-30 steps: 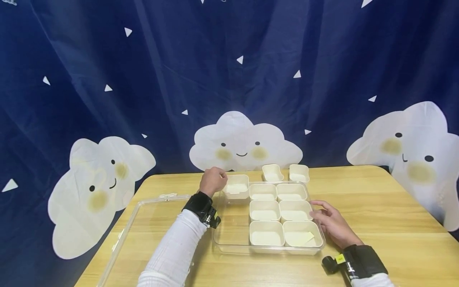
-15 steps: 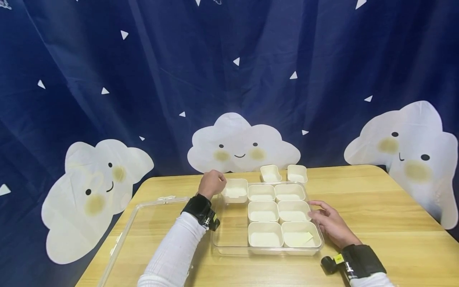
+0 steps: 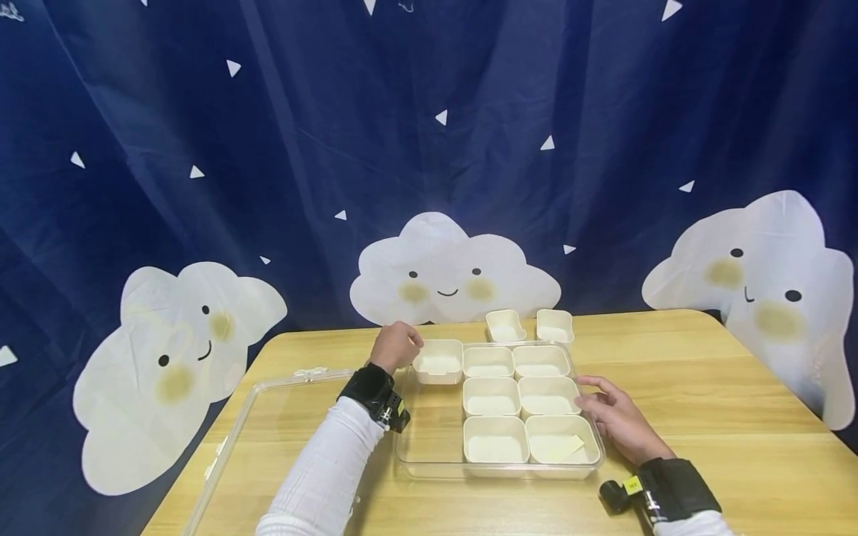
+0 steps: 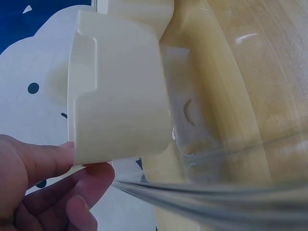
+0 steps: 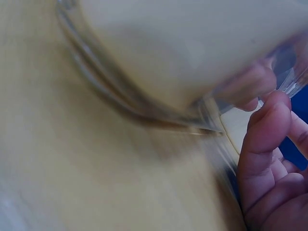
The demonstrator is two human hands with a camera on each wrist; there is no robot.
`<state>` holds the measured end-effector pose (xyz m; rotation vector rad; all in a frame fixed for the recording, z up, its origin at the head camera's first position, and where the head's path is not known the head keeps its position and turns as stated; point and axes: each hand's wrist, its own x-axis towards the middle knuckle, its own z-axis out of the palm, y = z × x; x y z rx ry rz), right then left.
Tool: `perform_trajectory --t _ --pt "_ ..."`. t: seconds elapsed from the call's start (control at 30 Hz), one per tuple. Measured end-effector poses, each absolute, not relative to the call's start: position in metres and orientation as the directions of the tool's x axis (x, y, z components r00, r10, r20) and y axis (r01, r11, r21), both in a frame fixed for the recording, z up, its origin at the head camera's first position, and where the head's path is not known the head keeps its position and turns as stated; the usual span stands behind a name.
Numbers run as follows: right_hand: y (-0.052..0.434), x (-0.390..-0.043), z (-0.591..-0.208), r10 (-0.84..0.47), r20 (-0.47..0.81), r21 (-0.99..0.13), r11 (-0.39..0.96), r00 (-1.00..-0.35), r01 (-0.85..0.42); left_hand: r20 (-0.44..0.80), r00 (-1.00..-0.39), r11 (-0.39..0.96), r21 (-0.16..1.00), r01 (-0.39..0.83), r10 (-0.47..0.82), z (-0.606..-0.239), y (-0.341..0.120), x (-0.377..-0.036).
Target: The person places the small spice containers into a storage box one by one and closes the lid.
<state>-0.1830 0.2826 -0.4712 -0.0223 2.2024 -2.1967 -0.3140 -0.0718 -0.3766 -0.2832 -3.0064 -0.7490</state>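
At the back left corner of a clear plastic box (image 3: 429, 470), my left hand (image 3: 395, 346) pinches the rim of a cream plastic bin (image 3: 439, 361). In the left wrist view, the thumb and fingers of the left hand (image 4: 53, 180) grip one corner of the tilted bin (image 4: 120, 91), above the box floor. My right hand (image 3: 622, 420) lies against the box's right wall with relaxed fingers. The right wrist view shows the right hand's thumb (image 5: 264, 130) beside the clear wall. Several cream bins (image 3: 491, 398) fill the middle and right columns of the box.
Two small cream bins, one (image 3: 506, 326) left and one (image 3: 555, 325) right, stand behind the box. A clear lid (image 3: 231, 439) lies on the wooden table (image 3: 724, 402) at left. A pale yellow slip (image 3: 570, 447) sits in the front right bin. A blue curtain hangs behind.
My left hand has lowered the bin slightly into the back left corner of the box. The right hand has stayed at the right wall.
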Motion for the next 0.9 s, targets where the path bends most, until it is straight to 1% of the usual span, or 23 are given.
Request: perform_trajectory --t 0.17,0.3,0.57,0.7,0.9 --pt "0.282 -0.183 -0.472 -0.024 -0.019 -1.000 0.013 -1.000 0.019 0.049 -0.984 0.852 0.493 0.175 0.174 -0.378 -0.074 -0.313" --pt "0.282 -0.183 -0.473 -0.017 -0.027 -1.000 0.013 -1.000 0.027 0.005 -0.983 0.847 0.507 0.162 0.185 -0.379 -0.076 -0.314" --pt "0.282 -0.182 -0.471 -0.032 -0.013 -1.000 0.016 -0.999 0.012 -0.090 -0.968 0.880 0.443 0.171 0.233 -0.371 -0.076 -0.311" --pt "0.282 -0.182 -0.471 -0.036 -0.021 -1.000 0.009 -0.999 0.021 -0.146 -0.957 0.877 0.452 0.162 0.252 -0.367 -0.075 -0.307" --pt "0.283 -0.183 -0.473 -0.036 -0.019 -1.000 0.013 -0.999 0.018 -0.161 -0.951 0.872 0.461 0.163 0.263 -0.365 -0.073 -0.305"
